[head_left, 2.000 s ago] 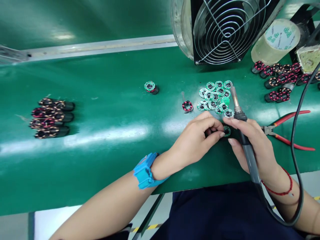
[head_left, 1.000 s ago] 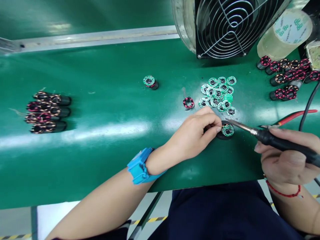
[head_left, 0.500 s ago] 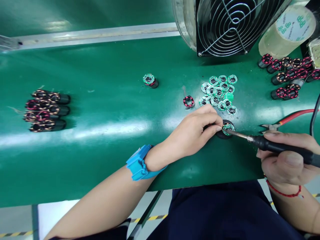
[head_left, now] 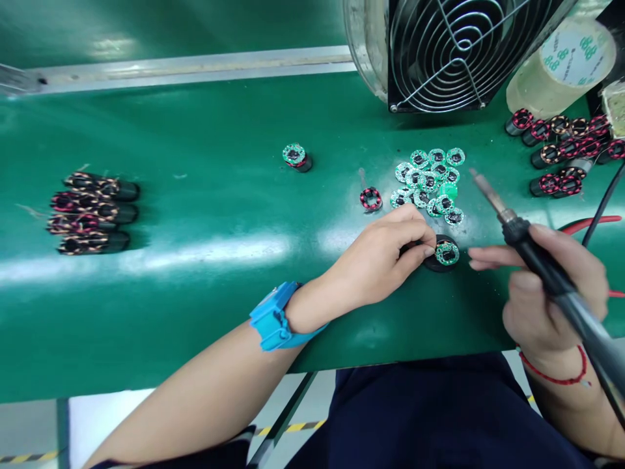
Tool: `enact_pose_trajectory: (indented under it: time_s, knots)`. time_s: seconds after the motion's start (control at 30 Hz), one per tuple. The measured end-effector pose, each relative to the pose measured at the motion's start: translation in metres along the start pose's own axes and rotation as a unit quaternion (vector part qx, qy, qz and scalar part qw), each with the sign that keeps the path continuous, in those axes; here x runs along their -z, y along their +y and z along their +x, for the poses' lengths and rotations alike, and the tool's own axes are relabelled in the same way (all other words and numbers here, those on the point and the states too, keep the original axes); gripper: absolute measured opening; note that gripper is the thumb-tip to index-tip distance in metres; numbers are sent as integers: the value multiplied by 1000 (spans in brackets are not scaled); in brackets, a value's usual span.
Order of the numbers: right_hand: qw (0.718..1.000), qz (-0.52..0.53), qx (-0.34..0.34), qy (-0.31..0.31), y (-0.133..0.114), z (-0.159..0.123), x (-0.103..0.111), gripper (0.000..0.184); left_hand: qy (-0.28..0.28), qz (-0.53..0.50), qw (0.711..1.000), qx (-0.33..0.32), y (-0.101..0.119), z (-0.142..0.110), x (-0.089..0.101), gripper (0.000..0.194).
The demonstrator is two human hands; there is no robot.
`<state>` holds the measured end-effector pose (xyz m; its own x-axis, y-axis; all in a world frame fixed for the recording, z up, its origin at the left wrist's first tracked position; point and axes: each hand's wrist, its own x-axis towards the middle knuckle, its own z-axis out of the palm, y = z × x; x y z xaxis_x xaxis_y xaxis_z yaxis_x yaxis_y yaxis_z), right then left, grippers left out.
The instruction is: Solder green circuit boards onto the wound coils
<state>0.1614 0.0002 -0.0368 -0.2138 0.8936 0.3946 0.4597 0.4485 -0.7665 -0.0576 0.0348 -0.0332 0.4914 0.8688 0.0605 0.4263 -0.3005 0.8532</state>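
A round green circuit board (head_left: 446, 253) sits face up on a dark round base (head_left: 432, 263). My left hand (head_left: 385, 257) is pinched at the board's left edge; whatever lies between the fingertips is hidden, with a bit of copper colour showing beside them. My right hand (head_left: 556, 286) grips a soldering iron (head_left: 532, 244), its tip raised to the upper left, away from the board. The right index finger stretches toward the board without touching it. Just above my left hand lie a pile of round circuit boards (head_left: 430, 179) and a red-and-black wound ring (head_left: 371, 199).
A fan (head_left: 461, 55) stands at the back, beside a roll of clear tape (head_left: 561, 65). Wound coils (head_left: 569, 150) cluster at the right, more coils (head_left: 92, 215) at the left. One board-topped coil (head_left: 297, 157) stands mid-table. Red-handled pliers (head_left: 586, 225) lie partly behind my right hand.
The soldering iron touched the board half a second ago; now its tip has lifted up and away. My right index finger has extended. My left hand has stayed at the board's edge.
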Motion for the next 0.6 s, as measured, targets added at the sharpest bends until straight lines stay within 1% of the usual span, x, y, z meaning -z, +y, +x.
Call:
enact_pose_trajectory:
  time_s: [0.03, 0.13, 0.17, 0.2, 0.27, 0.4, 0.47, 0.53, 0.6]
  knots:
    - [1000, -14, 12, -17, -1, 4, -3, 46, 0, -1, 1000, 0, 0, 0, 0, 12]
    - [986, -78, 48, -138, -1, 13, -10, 49, 2, -4, 1000, -3, -2, 1, -2, 13]
    - [979, -95, 53, -170, 1, 14, -12, 48, 3, -5, 1000, -4, -2, 1, -3, 13]
    - [975, -105, 53, -188, 2, 15, -13, 46, 5, -6, 1000, -4, -2, 1, -3, 13]
    - [973, -114, 45, -196, 4, 15, -15, 43, 10, -9, 1000, 7, -2, 1, -3, 13]
    - [972, -132, 32, -190, 3, 14, -17, 36, 6, -14, 997, 70, 3, -3, 3, 10]
    - [971, -156, 34, -176, 2, 14, -19, 33, -28, -16, 995, 92, 7, -5, 8, 9]
    - [971, -176, 41, -157, 1, 13, -21, 33, -67, -16, 993, 99, 9, -7, 10, 10]
    - [971, -184, 46, -144, 1, 12, -24, 35, -75, -19, 992, 103, 11, -7, 8, 7]
